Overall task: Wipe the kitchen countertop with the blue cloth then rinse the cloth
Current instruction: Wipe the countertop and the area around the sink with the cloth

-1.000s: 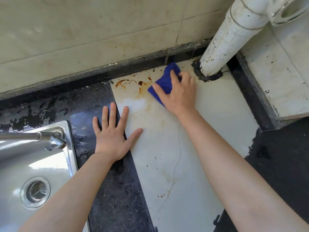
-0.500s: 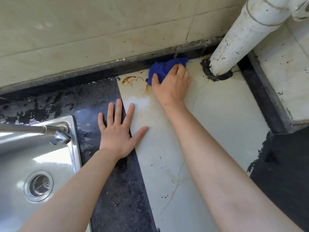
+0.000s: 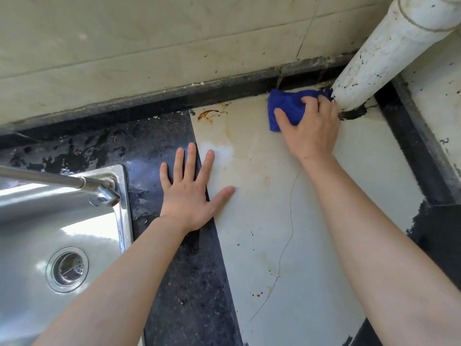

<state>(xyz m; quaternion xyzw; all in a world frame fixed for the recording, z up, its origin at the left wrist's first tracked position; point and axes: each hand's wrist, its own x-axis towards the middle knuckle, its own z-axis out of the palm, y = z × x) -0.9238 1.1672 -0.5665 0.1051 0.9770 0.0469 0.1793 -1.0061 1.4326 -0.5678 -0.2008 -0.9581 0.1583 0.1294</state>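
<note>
head view | right grip (image 3: 309,128) curls fingers on crumpled blue cloth (image 3: 287,106), now moved right from brown stain (image 3: 209,113) to far edge of pale desk (image 3: 262,258), touching white pipe (image 3: 374,58) | left grip (image 3: 189,193) flat, fingers spread, holding nothing | stain remains: wiping probably unfinished, rinse not started

Views: one, head-worn and wide-angle. Faces forward and steeply down onto the countertop (image 3: 262,221) from close above, within arm's reach of the back edge. Frame spans the sink (image 3: 25,233) at left, tiled wall (image 3: 124,46) along the top and white pipe (image 3: 389,46) at upper right.
</note>
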